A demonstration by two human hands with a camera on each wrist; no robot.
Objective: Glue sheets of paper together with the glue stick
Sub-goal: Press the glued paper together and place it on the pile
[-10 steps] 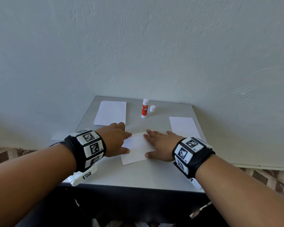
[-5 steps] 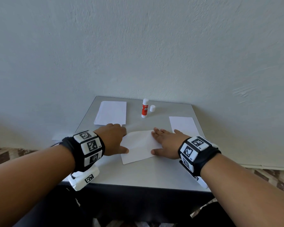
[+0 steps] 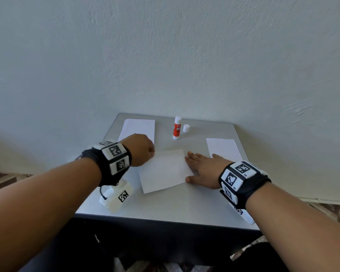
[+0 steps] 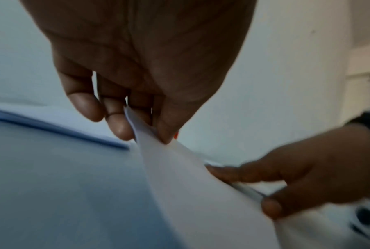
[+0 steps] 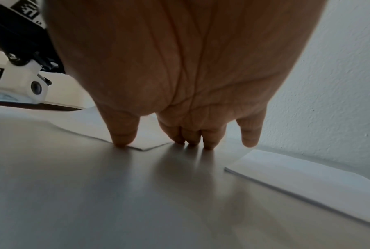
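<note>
— Where is the sheet relative to your hands?

— The middle sheet lies at the centre of the frame on the tabletop. My left hand pinches its upper-left corner between thumb and fingertips, lifted off the surface. My right hand lies with fingers straight along the sheet's right edge, thumb tip on its near right corner.

— And the glue?

— The glue stick stands upright, uncapped, at the back centre, above the sheet; its white cap stands just to its right. One paper stack lies upper left behind my left hand, another stack right of my right hand.
</note>
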